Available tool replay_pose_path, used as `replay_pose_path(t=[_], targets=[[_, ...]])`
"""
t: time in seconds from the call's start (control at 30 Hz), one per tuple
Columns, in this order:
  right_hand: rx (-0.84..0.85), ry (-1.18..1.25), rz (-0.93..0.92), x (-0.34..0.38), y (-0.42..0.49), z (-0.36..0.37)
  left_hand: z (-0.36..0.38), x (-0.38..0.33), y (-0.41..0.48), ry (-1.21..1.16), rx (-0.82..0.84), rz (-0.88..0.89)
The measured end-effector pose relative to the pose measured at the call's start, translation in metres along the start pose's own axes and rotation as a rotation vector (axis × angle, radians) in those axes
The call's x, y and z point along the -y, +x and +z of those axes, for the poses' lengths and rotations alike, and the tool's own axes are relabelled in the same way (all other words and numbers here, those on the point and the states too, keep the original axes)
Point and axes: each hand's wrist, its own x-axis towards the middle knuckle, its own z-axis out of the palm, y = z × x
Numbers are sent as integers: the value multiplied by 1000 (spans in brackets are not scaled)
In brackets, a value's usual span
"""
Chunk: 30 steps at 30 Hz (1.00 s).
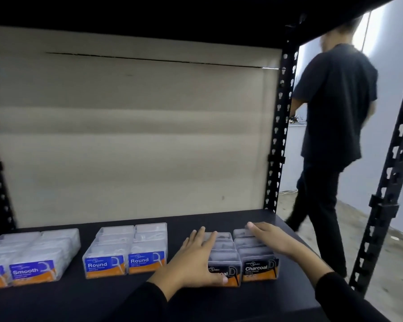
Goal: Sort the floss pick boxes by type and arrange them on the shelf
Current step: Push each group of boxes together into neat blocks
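Observation:
Three groups of clear floss pick boxes stand on the black shelf (pixel 102 296). The Smooth boxes (pixel 30 259) are at the far left, the Round boxes (pixel 126 249) in the middle, and the black-labelled Charcoal boxes (pixel 256 259) at the right. Each group forms two rows running back from the front edge. My left hand (pixel 196 259) presses flat against the left side of the Charcoal group, thumb across the front label. My right hand (pixel 272 240) lies flat on the right row, fingers spread over the box tops. Neither hand lifts a box.
A beige back panel (pixel 135 135) closes the rear of the shelf. Black perforated uprights stand at the right rear (pixel 282 126) and right front (pixel 391 170). A person in dark clothes (pixel 330 140) walks past beyond the right end of the shelf.

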Motion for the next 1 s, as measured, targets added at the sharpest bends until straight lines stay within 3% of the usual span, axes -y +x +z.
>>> replay_pose_path(t=[0.23,0.37,0.47,0.6,1.0], targets=[[110,-24,-62,1,-5,-1,0,-3,-2,-11,-17,3],[280,-464,-95,-3,-10,-3,3,-3,1,44,-35,13],[275,-626,-112,-5,-13,6,4,-5,4,53,-27,14],[209,-597,-125,-6,-12,15,6,-7,6,39,-18,-13],[217,-565,-180,4,16,21,-2,4,16,32,-19,-94]])
